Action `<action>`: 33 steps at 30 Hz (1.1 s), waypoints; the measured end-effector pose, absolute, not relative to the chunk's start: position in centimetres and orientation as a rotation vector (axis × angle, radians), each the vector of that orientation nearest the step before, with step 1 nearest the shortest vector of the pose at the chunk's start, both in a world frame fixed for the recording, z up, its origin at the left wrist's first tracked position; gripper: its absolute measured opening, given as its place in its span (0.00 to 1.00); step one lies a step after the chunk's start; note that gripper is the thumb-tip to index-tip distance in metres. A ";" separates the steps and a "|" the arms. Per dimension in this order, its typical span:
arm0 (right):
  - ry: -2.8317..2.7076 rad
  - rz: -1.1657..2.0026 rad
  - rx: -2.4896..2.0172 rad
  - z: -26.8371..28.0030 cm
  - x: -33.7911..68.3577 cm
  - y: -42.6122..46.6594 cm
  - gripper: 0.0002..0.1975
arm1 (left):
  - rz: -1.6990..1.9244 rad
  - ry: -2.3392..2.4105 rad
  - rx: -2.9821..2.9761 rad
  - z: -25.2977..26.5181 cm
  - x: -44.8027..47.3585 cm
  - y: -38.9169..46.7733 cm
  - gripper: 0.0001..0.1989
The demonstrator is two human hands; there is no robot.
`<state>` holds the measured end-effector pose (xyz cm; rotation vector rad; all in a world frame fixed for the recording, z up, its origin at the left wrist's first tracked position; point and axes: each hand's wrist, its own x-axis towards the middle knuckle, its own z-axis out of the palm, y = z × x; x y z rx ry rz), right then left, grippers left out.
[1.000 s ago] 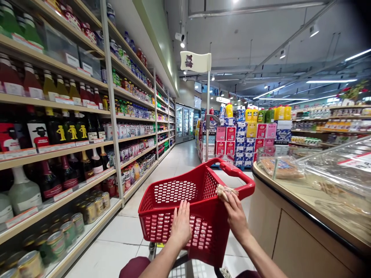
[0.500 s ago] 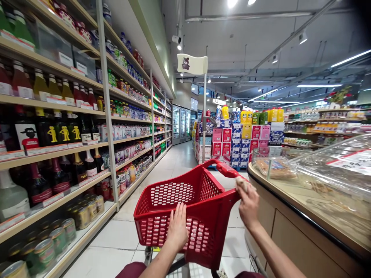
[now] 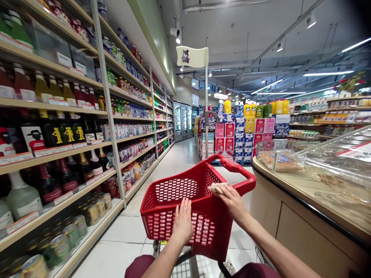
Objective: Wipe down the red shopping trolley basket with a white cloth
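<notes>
A red shopping cart (image 3: pixel 185 206) with a perforated plastic basket stands in front of me, its handle (image 3: pixel 246 184) to the right. My left hand (image 3: pixel 183 224) lies flat on the near side of the basket, fingers stretched over the rim. A crumpled off-white cloth (image 3: pixel 217 188) is in my right hand (image 3: pixel 232 200), pressed against the basket's near rim close to the handle. The fingers are bent over the cloth and hide part of it. No goods show inside the basket.
Shelves of bottles and cans (image 3: pixel 66 135) line the left side. A curved display counter (image 3: pixel 269 185) with clear covers stands close on the right. Ahead are stacked drink cartons (image 3: pixel 243 139), a pole with a cream bear flag (image 3: pixel 192 57) and glass-door fridges (image 3: pixel 182 119).
My right hand has moved with the cloth from the handle's corner leftward along the near rim. My left hand stays on the basket side. The view has shifted slightly.
</notes>
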<state>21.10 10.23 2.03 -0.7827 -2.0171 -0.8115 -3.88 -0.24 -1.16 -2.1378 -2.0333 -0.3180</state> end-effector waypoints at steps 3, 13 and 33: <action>-1.876 -0.835 -0.948 2.8 22.5 10.8 0.17 | -0.309 -2.010 -2.140 -1.5 -4.0 0.0 0.40; -1.921 -0.851 -0.944 1.6 21.1 9.1 0.21 | -0.329 -1.958 -2.090 -2.5 -4.2 0.4 0.41; -2.042 -0.708 -0.850 -0.4 13.4 6.6 0.18 | -0.209 -2.107 -2.054 -2.2 -3.5 0.1 0.42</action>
